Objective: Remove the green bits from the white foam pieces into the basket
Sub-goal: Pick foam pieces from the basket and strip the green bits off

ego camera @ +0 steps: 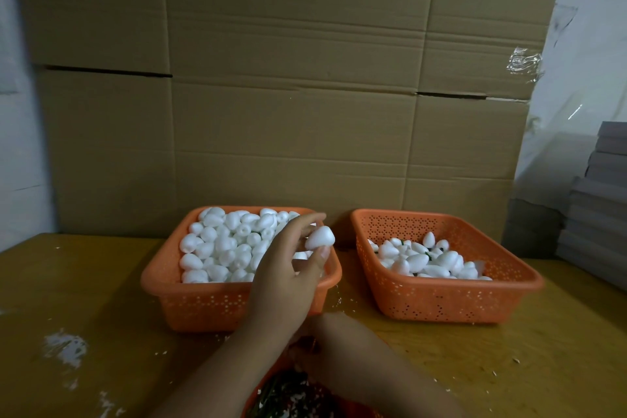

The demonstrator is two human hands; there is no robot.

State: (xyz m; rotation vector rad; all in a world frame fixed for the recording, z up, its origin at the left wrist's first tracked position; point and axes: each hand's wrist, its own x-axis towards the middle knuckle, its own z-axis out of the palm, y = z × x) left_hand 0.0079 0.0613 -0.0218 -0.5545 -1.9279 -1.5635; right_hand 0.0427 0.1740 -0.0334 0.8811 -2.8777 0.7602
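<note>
My left hand [288,268] pinches one white foam piece [320,237] between thumb and fingers above the right side of the left orange basket [203,302], which is heaped with white foam pieces. The right orange basket [441,302] holds fewer foam pieces, some with green bits [429,256] showing. A third orange basket [288,394] at the bottom edge holds green bits and white crumbs. My right hand [315,346] is just above it, mostly hidden behind my left forearm.
The baskets stand on a yellowish wooden table [101,299] scattered with white foam crumbs. A wall of cardboard boxes [288,112] rises right behind the baskets. A stack of grey flat boards [597,207] sits at the far right.
</note>
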